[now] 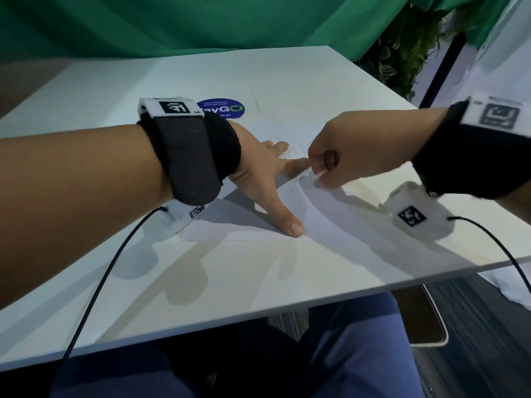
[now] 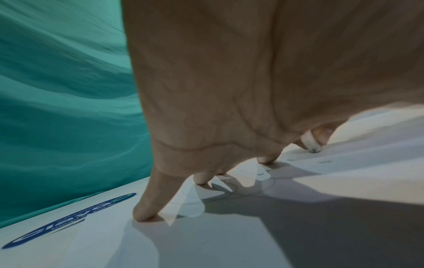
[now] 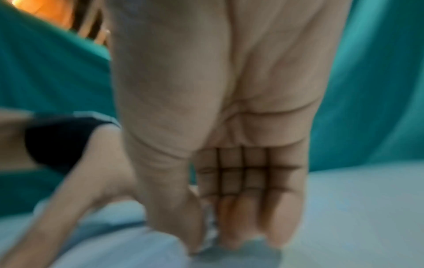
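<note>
The left hand (image 1: 258, 168) lies wide and flat, fingers spread, and presses down on a white sheet of paper (image 1: 244, 225); the thumb points back toward the person and sits near the sheet's near edge. The right hand (image 1: 344, 150) is curled tight, with thumb and fingers pinching a white eraser (image 1: 317, 176) just beside the left forefinger. The eraser is a short, pale stub. In the left wrist view its lower end is smudged grey where it touches the paper (image 2: 309, 143). Faint curved pencil lines (image 2: 231, 190) run over the sheet under and around the left fingertips. The paper lies flat, about the middle of a white table (image 1: 201, 282). Beyond the hands a blue round sticker (image 1: 221, 109) is stuck to the tabletop, and a green cloth (image 1: 172, 24) hangs behind its far edge.
</note>
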Demonstrator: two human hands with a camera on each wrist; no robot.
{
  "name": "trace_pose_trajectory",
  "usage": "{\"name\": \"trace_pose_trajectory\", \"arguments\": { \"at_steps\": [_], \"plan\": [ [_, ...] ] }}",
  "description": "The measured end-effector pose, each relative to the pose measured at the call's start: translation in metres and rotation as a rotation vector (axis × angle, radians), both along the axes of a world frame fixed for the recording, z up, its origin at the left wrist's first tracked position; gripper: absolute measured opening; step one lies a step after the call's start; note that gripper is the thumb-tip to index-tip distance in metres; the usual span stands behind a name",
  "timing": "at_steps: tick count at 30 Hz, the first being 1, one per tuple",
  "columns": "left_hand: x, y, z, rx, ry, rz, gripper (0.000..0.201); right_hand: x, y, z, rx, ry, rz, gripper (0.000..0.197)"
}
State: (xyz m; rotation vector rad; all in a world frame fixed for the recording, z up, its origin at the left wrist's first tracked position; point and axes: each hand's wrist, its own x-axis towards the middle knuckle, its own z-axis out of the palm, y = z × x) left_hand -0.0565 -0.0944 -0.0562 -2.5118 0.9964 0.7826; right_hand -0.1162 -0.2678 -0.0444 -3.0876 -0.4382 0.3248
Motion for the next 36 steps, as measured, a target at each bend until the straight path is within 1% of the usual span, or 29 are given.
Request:
{"name": "trace_pose_trajectory", "arguments": {
  "at_steps": [2,4,6,9,11,12,14,16,19,21,22,24,25,26,28,30,32,34,35,36],
  "plan": [
    [0.001,0.0,-0.001,-0.003,-0.003,-0.007,0.134,0.0,0.001,-0.003,-0.002,-0.02,0.028,0.014],
    [0.002,0.001,-0.002,-0.005,-0.004,-0.011,0.131,-0.009,0.008,-0.005,0.003,0.046,0.085,0.016],
    [0.003,0.001,-0.001,-0.002,0.0,-0.004,0.132,-0.007,0.008,-0.003,0.015,0.099,0.068,0.013],
    [0.001,0.0,0.0,0.01,-0.02,-0.005,0.137,0.011,-0.003,0.001,-0.001,0.012,-0.053,0.013],
    [-0.001,0.0,0.0,0.004,-0.022,-0.007,0.134,0.011,-0.004,-0.002,-0.015,-0.013,-0.021,0.014],
    [0.0,0.001,0.0,-0.003,-0.013,-0.007,0.132,0.006,0.0,-0.003,-0.013,0.013,0.024,0.013],
    [0.001,0.002,-0.001,-0.021,0.015,-0.001,0.129,-0.004,0.009,-0.002,-0.012,0.121,0.083,0.013],
    [0.001,0.002,-0.001,-0.017,0.012,-0.005,0.13,0.001,0.007,0.003,0.002,0.17,0.05,0.012],
    [0.001,0.0,0.0,0.013,-0.032,0.0,0.139,0.022,-0.006,0.007,-0.022,0.067,-0.06,0.014],
    [0.001,0.001,0.0,0.012,-0.03,0.005,0.139,0.023,-0.007,0.003,-0.034,0.032,-0.043,0.015],
    [0.0,0.002,0.0,0.004,-0.018,0.01,0.138,0.019,-0.004,0.0,-0.036,0.042,-0.012,0.014],
    [0.001,0.002,0.0,-0.01,-0.001,0.009,0.137,0.008,0.002,-0.001,-0.029,0.12,0.033,0.013],
    [0.001,0.002,0.0,-0.009,-0.004,0.008,0.138,0.008,0.001,0.001,-0.02,0.154,0.025,0.013],
    [0.001,0.001,0.0,-0.001,-0.011,0.006,0.139,0.012,-0.002,0.003,-0.009,0.154,-0.005,0.014],
    [0.0,0.0,0.001,0.013,-0.029,0.008,0.139,0.02,-0.011,0.006,-0.003,0.084,-0.076,0.016],
    [0.0,0.0,0.001,0.02,-0.035,0.012,0.14,0.023,-0.013,0.003,-0.017,0.029,-0.066,0.017],
    [0.0,0.001,0.001,0.009,-0.011,0.017,0.141,0.014,-0.004,-0.002,-0.032,0.075,0.003,0.016],
    [-0.001,0.001,0.001,0.0,0.008,0.021,0.139,0.007,0.002,0.0,-0.025,0.164,0.039,0.013],
    [-0.001,0.0,0.002,0.006,0.003,0.021,0.139,0.01,0.0,0.002,-0.013,0.172,0.02,0.013],
    [-0.002,-0.001,0.002,0.014,-0.009,0.017,0.139,0.017,-0.005,0.004,-0.011,0.144,-0.017,0.013]
  ]
}}
